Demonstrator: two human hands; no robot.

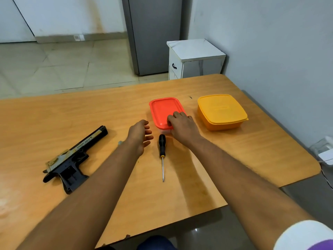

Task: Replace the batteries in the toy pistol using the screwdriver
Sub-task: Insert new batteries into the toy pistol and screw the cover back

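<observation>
Both hands reach toward the far middle of the surface (pixel 54 123). The right hand (pixel 182 128) lies on the near corner of the red lidded container (pixel 164 110), fingers curled over the lid edge as if to lift or pull it; whether it grips the rim or only presses on it is hard to tell from this angle. The left hand (pixel 141 136) hovers just beside the container, fingers loosely spread and holding nothing. Between the two wrists lies the screwdriver (pixel 162 152), handle pointing away from the person, untouched. The toy pistol (pixel 72 157) rests on its side well off to the left, and a yellow lidded container (pixel 221 111) sits to the right of the red one.

If the lid is prised with one hand only, the light container may skid or tip, scattering whatever it holds; the left hand looks placed to steady it. A forearm dragged back could also roll the screwdriver toward the near edge.
</observation>
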